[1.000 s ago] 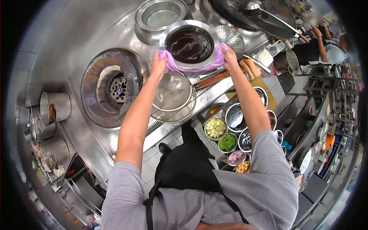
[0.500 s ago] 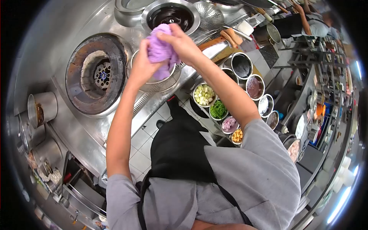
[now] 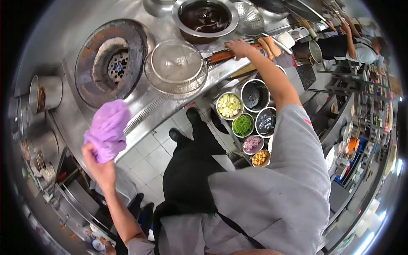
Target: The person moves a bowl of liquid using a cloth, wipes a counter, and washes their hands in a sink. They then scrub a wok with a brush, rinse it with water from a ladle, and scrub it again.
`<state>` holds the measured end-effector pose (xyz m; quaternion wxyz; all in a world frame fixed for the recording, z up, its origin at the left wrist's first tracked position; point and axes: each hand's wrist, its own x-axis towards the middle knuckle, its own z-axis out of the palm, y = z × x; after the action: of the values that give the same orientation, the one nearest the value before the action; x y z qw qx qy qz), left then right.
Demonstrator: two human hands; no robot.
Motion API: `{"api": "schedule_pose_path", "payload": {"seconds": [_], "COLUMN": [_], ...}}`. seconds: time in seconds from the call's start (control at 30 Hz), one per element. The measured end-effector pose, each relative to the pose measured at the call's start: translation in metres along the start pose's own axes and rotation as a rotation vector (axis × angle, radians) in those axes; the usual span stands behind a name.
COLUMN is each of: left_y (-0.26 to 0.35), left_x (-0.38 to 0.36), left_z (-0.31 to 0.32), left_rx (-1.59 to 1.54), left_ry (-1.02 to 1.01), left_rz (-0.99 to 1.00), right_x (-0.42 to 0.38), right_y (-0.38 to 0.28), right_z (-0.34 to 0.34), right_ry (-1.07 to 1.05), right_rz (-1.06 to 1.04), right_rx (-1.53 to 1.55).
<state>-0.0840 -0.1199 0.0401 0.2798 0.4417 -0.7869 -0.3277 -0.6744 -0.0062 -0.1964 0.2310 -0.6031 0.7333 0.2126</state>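
Note:
My left hand (image 3: 100,166) grips a bunched purple cloth (image 3: 108,129), raised in front of the counter's near edge, left of my body. Out to the right, my right hand (image 3: 241,48) is closed over the wooden handle (image 3: 221,56) of a wire-mesh strainer; its thumb is hidden. The strainer's round mesh (image 3: 176,70) rests on the steel counter beside the wok burner (image 3: 117,66). Just behind the right hand stands a metal basin (image 3: 176,19) of dark liquid.
A perforated ladle (image 3: 249,19) lies beyond the basin. Below my right arm stand containers of pale cubes (image 3: 229,105), chopped greens (image 3: 243,125), sliced onion (image 3: 253,144) and orange-yellow pieces (image 3: 259,158). Metal pots (image 3: 46,93) are at far left. Another person (image 3: 361,51) works at upper right.
Both hands were together on the purple cloth above the strainer. My left hand has carried the cloth left and nearer; my right hand has let go and reached right to the strainer's handle.

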Motion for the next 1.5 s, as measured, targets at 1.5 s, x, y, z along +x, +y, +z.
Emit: {"api": "schedule_pose_path", "payload": {"seconds": [1.5], "left_y": [-0.105], "left_x": [-0.05], "left_z": [-0.071], "left_rx": [-0.738], "left_ry": [-0.382], "left_rz": [0.031], "right_x": [-0.179], "right_y": [-0.42], "right_z": [-0.115], "right_ry": [0.381], "right_rz": [-0.196], "right_rx": [1.601]}}
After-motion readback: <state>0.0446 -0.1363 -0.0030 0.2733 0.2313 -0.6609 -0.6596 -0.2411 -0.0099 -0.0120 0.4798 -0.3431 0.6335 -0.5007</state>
